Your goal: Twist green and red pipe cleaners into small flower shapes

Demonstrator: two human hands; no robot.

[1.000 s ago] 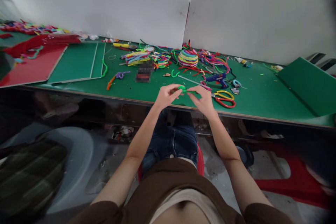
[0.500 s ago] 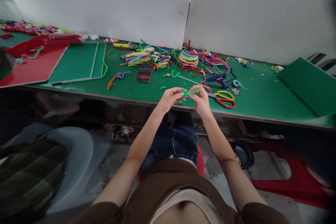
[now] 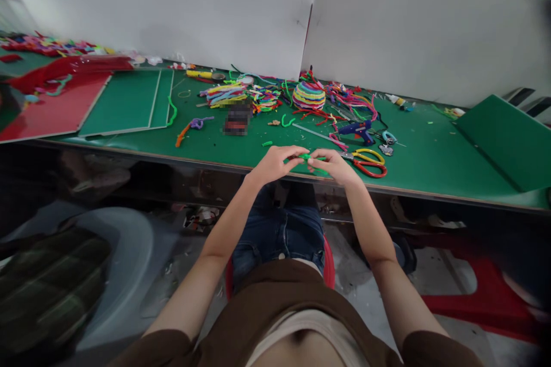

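Now that both hands have dropped closer to the desk edge, left hand and right hand keep pinching the green pipe cleaner, apparently mid-twist.

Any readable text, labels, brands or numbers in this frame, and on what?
None can be read. The dark object on the green table is blurred out. The glue gun and scissors beside the hands holding the green pipe cleaner show no legible marking.

green pipe cleaner, green desk, scissors with yellow and red handles, a striped ball (rainbow bands), blue glue gun, red board.
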